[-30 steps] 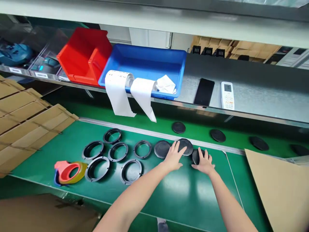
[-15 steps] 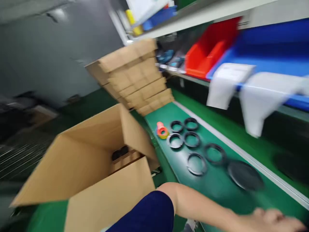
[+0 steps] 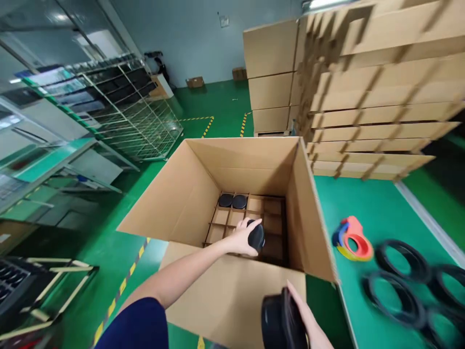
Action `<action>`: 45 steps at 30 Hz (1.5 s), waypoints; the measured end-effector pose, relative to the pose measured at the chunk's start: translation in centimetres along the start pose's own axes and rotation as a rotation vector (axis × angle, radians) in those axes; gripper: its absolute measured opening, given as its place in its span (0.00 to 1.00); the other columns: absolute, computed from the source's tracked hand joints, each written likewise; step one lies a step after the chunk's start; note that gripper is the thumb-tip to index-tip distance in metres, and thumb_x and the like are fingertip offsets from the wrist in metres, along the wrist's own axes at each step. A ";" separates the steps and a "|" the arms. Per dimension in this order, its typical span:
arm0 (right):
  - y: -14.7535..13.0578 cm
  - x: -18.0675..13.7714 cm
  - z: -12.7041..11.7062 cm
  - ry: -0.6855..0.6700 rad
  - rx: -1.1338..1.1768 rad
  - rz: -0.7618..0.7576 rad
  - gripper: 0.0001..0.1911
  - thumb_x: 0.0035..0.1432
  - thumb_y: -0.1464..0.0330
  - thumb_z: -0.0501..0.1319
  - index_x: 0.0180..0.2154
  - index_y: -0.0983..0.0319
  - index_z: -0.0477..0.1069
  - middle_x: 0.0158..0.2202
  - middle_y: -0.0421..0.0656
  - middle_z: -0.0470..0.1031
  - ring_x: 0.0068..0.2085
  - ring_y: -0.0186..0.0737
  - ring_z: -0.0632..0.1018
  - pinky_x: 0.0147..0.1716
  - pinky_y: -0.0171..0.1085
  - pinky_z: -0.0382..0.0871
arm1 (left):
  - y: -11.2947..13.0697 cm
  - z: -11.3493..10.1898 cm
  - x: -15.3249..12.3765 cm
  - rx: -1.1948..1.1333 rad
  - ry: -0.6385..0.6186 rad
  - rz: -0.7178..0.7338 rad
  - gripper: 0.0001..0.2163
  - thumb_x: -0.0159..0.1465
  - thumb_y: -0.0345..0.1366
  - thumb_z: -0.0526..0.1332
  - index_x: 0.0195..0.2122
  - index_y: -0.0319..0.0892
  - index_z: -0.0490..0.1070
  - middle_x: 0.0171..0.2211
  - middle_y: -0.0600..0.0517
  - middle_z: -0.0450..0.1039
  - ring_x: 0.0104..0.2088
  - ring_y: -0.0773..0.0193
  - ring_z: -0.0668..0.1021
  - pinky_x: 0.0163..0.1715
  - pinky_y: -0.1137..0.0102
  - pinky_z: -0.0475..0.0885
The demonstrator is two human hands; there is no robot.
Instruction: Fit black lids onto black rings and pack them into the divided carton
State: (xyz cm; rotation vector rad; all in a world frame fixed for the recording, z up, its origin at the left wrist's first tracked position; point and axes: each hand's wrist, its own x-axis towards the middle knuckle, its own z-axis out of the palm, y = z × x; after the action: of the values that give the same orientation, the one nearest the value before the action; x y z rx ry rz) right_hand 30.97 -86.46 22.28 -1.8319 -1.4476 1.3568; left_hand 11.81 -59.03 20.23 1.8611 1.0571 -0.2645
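Note:
A large cardboard box (image 3: 254, 160) stands with its flaps up, and card dividers split its inside into square cells. My left hand (image 3: 240, 238) reaches over the near flap into the box and grips a short black cylindrical part (image 3: 256, 236). That part is tilted above the cells. At the lower right, my right hand (image 3: 308, 317) is wrapped round a wider black round part (image 3: 274, 320) with a flanged rim, held over the near flap; most of its fingers are hidden. Black round pieces (image 3: 232, 200) sit in two far-left cells.
On the green bench (image 3: 348, 310) at right lie several black rings (image 3: 403, 261) and a red tape dispenser (image 3: 358, 242). Flattened cartons (image 3: 381, 111) are stacked behind. A wire rack (image 3: 134, 106) and a frame cart (image 3: 54, 286) stand to the left.
The view has swung left from the bench to the open box. An arm that stretched toward the bench's right end is gone from there; both hands now appear at the box with black parts.

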 end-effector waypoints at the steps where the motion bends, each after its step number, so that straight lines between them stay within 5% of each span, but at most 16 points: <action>1: -2.2 4.4 0.9 0.007 -0.055 0.000 0.57 0.47 0.59 0.64 0.72 0.55 0.37 0.70 0.52 0.51 0.69 0.62 0.58 0.65 0.61 0.57 | -2.8 -0.1 2.2 0.051 0.066 -0.088 0.56 0.40 0.42 0.74 0.70 0.57 0.47 0.70 0.40 0.45 0.69 0.33 0.52 0.63 0.42 0.56; 4: -6.1 18.1 3.3 0.103 -0.309 0.112 0.57 0.44 0.60 0.66 0.71 0.58 0.41 0.70 0.56 0.49 0.67 0.68 0.58 0.63 0.61 0.59 | -10.2 0.4 9.1 0.134 0.116 -0.241 0.57 0.40 0.39 0.75 0.70 0.58 0.47 0.70 0.38 0.43 0.69 0.32 0.50 0.62 0.41 0.57; 6: -5.2 26.5 4.6 0.132 -0.439 0.272 0.55 0.46 0.59 0.67 0.71 0.63 0.44 0.68 0.60 0.49 0.64 0.72 0.60 0.59 0.61 0.62 | -14.0 1.1 13.4 0.131 0.113 -0.286 0.56 0.41 0.41 0.74 0.70 0.58 0.47 0.70 0.36 0.43 0.68 0.31 0.52 0.61 0.40 0.58; 10: 2.6 39.0 5.8 0.182 -0.553 0.598 0.57 0.47 0.56 0.68 0.71 0.62 0.42 0.67 0.62 0.50 0.59 0.74 0.64 0.53 0.61 0.64 | -18.7 2.5 21.5 0.094 0.118 -0.285 0.54 0.44 0.40 0.73 0.70 0.56 0.46 0.71 0.36 0.39 0.68 0.28 0.50 0.61 0.39 0.56; 16: 14.2 48.5 5.7 0.283 -0.711 0.545 0.59 0.47 0.54 0.69 0.71 0.59 0.39 0.69 0.60 0.46 0.63 0.72 0.59 0.60 0.60 0.54 | -22.3 4.8 31.3 0.073 0.169 -0.173 0.54 0.46 0.41 0.74 0.71 0.58 0.44 0.72 0.39 0.38 0.69 0.30 0.49 0.62 0.41 0.55; 20: 19.8 51.5 6.4 0.215 -0.800 0.423 0.61 0.47 0.50 0.69 0.71 0.61 0.37 0.70 0.63 0.43 0.65 0.72 0.57 0.62 0.60 0.51 | -24.7 7.3 35.0 0.074 0.174 -0.088 0.53 0.48 0.43 0.74 0.71 0.57 0.45 0.73 0.39 0.35 0.70 0.31 0.46 0.65 0.41 0.51; 24: 24.8 51.9 7.9 0.167 -0.865 0.367 0.43 0.66 0.49 0.49 0.71 0.65 0.37 0.72 0.62 0.33 0.71 0.67 0.44 0.65 0.59 0.47 | -26.9 10.6 36.8 0.100 0.208 0.018 0.38 0.63 0.51 0.62 0.71 0.52 0.48 0.74 0.42 0.31 0.72 0.42 0.39 0.69 0.46 0.42; 28: 28.1 51.1 8.4 0.127 -0.931 0.353 0.37 0.70 0.54 0.41 0.72 0.66 0.36 0.73 0.59 0.31 0.72 0.59 0.40 0.68 0.55 0.43 | -27.7 13.5 37.8 0.161 0.246 0.078 0.34 0.68 0.51 0.55 0.72 0.48 0.46 0.74 0.41 0.32 0.73 0.48 0.39 0.70 0.47 0.39; 36: 30.3 50.4 8.0 0.120 -0.947 0.316 0.38 0.70 0.54 0.42 0.72 0.66 0.33 0.73 0.58 0.24 0.72 0.61 0.39 0.67 0.57 0.45 | -27.7 13.8 37.0 0.173 0.289 0.100 0.36 0.69 0.52 0.52 0.73 0.45 0.41 0.74 0.41 0.30 0.72 0.48 0.39 0.71 0.49 0.41; 41: 31.1 50.2 8.3 0.157 -0.927 0.281 0.38 0.69 0.53 0.43 0.72 0.64 0.34 0.73 0.58 0.26 0.72 0.62 0.41 0.67 0.59 0.46 | -29.8 13.2 33.6 0.110 0.467 -0.370 0.40 0.68 0.53 0.52 0.72 0.32 0.37 0.72 0.33 0.28 0.71 0.39 0.34 0.69 0.40 0.43; 45: 30.6 50.6 8.3 0.146 -0.926 0.321 0.39 0.69 0.53 0.43 0.72 0.64 0.35 0.73 0.58 0.28 0.72 0.59 0.41 0.67 0.57 0.45 | -32.0 13.2 32.1 0.090 0.309 -0.191 0.39 0.68 0.52 0.53 0.72 0.34 0.39 0.73 0.35 0.30 0.72 0.45 0.36 0.70 0.45 0.46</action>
State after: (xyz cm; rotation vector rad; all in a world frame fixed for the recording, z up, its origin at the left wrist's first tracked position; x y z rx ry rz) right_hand 36.88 -53.35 -27.03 -2.7467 -1.9391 0.6436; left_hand 10.06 -46.19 -25.17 1.9237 1.4589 -0.1387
